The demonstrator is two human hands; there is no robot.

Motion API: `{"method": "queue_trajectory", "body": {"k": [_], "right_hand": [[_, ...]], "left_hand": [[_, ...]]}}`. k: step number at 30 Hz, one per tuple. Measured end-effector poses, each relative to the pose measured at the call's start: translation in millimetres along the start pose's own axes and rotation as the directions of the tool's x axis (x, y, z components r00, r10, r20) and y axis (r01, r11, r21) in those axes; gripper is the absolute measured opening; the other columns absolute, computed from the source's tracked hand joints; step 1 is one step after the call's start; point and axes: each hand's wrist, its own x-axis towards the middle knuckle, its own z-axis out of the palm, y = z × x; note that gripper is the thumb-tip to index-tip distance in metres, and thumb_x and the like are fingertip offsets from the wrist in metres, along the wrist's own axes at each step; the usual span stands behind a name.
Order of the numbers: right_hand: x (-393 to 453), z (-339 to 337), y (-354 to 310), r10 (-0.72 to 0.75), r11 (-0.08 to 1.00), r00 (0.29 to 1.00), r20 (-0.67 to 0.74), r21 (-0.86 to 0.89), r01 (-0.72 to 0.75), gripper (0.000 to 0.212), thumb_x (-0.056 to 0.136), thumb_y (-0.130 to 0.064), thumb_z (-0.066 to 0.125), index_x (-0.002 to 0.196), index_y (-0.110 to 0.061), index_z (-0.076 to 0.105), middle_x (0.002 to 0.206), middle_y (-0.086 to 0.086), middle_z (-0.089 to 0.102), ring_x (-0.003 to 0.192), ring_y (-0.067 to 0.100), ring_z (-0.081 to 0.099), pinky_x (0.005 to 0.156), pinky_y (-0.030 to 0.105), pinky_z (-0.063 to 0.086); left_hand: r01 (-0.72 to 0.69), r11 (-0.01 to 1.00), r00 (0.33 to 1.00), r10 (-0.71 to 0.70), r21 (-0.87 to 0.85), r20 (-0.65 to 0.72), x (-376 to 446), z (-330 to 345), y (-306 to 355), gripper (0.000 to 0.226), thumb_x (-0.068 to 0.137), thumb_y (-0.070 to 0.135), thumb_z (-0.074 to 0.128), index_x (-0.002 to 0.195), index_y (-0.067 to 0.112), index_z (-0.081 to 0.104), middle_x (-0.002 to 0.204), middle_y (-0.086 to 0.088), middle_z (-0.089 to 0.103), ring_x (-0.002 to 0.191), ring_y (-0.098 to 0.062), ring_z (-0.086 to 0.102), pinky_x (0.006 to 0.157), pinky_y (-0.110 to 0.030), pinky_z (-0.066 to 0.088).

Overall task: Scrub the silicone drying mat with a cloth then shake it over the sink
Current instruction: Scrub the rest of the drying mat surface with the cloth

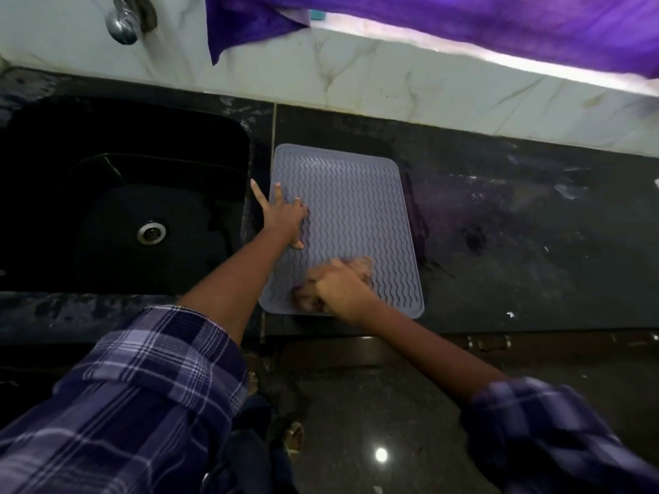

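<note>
A grey silicone drying mat (356, 208) with wavy ridges lies flat on the black counter, just right of the sink (117, 194). My left hand (283, 217) presses on the mat's left edge with fingers spread and straight. My right hand (342, 287) grips a crumpled pinkish cloth (362, 267) against the mat's near part; hand and cloth are blurred.
The black sink has a metal drain (152, 232), and a tap (124, 19) is fixed to the tiled wall above it. A purple cloth (463, 19) hangs over the window ledge. The dark counter (517, 226) stretches right, marked with pale smears. The floor lies below the counter's front edge.
</note>
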Motion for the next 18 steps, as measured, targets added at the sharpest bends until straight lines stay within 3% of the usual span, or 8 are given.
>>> {"method": "queue_trajectory", "body": {"k": [3, 6, 10, 12, 15, 18], "right_hand": [[17, 0, -25, -0.104, 0.995, 0.995, -0.003, -0.01, 0.104, 0.041, 0.09, -0.012, 0.051, 0.129, -0.022, 0.056, 0.133, 0.008, 0.052, 0.118, 0.03, 0.046, 0.094, 0.039, 0.036], [-28, 10, -1, -0.093, 0.995, 0.993, -0.077, 0.015, 0.094, 0.037, 0.081, -0.02, 0.066, 0.118, -0.026, 0.065, 0.112, 0.006, 0.063, 0.097, 0.028, 0.059, 0.082, 0.033, 0.045], [-54, 14, 44, 0.084, 0.996, 0.985, 0.152, -0.034, -0.08, 0.025, 0.089, -0.015, 0.057, 0.112, -0.011, 0.063, 0.12, 0.011, 0.057, 0.112, 0.03, 0.052, 0.097, 0.04, 0.037], [-31, 6, 40, 0.079, 0.995, 0.986, 0.146, -0.079, -0.067, 0.019, 0.087, -0.011, 0.057, 0.104, -0.007, 0.065, 0.117, 0.012, 0.06, 0.112, 0.03, 0.053, 0.099, 0.041, 0.037], [-24, 8, 29, 0.01, 0.997, 0.996, 0.092, -0.079, -0.003, 0.025, 0.087, -0.009, 0.057, 0.11, -0.003, 0.064, 0.126, 0.014, 0.054, 0.114, 0.031, 0.05, 0.1, 0.041, 0.035], [-52, 17, 58, 0.11, 0.988, 0.971, 0.212, 0.086, -0.13, 0.024, 0.087, -0.024, 0.059, 0.108, -0.014, 0.066, 0.121, 0.005, 0.057, 0.113, 0.026, 0.05, 0.102, 0.04, 0.035]], "left_hand": [[0.0, 1.0, 1.0, 0.0, -0.003, 0.004, -2, 1, 3, 0.084, 0.084, 0.052, 0.064, 0.152, 0.027, 0.022, 0.16, 0.0, 0.019, 0.149, -0.039, -0.008, 0.103, -0.079, -0.006], [0.006, 1.0, 1.0, -0.006, -0.007, 0.025, 0, 1, 1, 0.086, 0.083, 0.053, 0.063, 0.152, 0.026, 0.02, 0.159, -0.001, 0.022, 0.149, -0.038, -0.008, 0.103, -0.078, -0.007], [0.004, 1.0, 0.999, -0.003, -0.024, 0.042, -2, -2, 2, 0.086, 0.083, 0.054, 0.064, 0.152, 0.024, 0.022, 0.159, -0.002, 0.024, 0.149, -0.037, -0.007, 0.104, -0.078, -0.008], [-0.001, 1.0, 0.999, 0.002, -0.003, 0.045, -5, -5, 3, 0.085, 0.083, 0.053, 0.064, 0.152, 0.023, 0.023, 0.158, -0.002, 0.025, 0.149, -0.038, -0.007, 0.104, -0.078, -0.007], [-0.004, 1.0, 0.999, 0.004, 0.008, 0.046, -6, -6, 4, 0.085, 0.083, 0.053, 0.064, 0.152, 0.023, 0.024, 0.158, 0.0, 0.025, 0.149, -0.038, -0.005, 0.103, -0.078, -0.007], [-0.006, 1.0, 0.999, 0.006, 0.008, 0.042, -1, -5, 1, 0.086, 0.079, 0.055, 0.067, 0.149, 0.024, 0.03, 0.156, 0.001, 0.03, 0.149, -0.039, -0.002, 0.101, -0.079, -0.009]]}}
